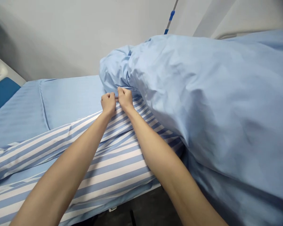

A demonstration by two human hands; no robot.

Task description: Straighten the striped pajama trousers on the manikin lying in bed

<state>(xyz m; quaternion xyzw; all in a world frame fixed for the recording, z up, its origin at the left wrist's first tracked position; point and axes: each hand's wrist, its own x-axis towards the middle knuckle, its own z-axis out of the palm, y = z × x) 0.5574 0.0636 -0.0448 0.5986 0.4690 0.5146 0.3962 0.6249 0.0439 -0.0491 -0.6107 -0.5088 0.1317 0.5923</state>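
Blue-and-white striped trousers [118,158] stretch across the bed, their two legs running to the left. Whether someone is inside them I cannot tell. My left hand [108,103] is closed on the trousers' far side, close to the blanket. Right beside it, my right hand [125,98] is also closed on the striped cloth, knuckles up. A small tan strip shows between the two fists; what it is I cannot make out. A bulky light-blue blanket [202,94] lies bunched over the trousers' right end and hides it.
Under the trousers lies a light-blue striped sheet [68,94]. A white and blue bed end panel [4,81] stands at the left. Behind the bed are a pale wall [68,34] and a thin pole [171,17] with blue fittings. Dark floor [146,207] shows below the near edge.
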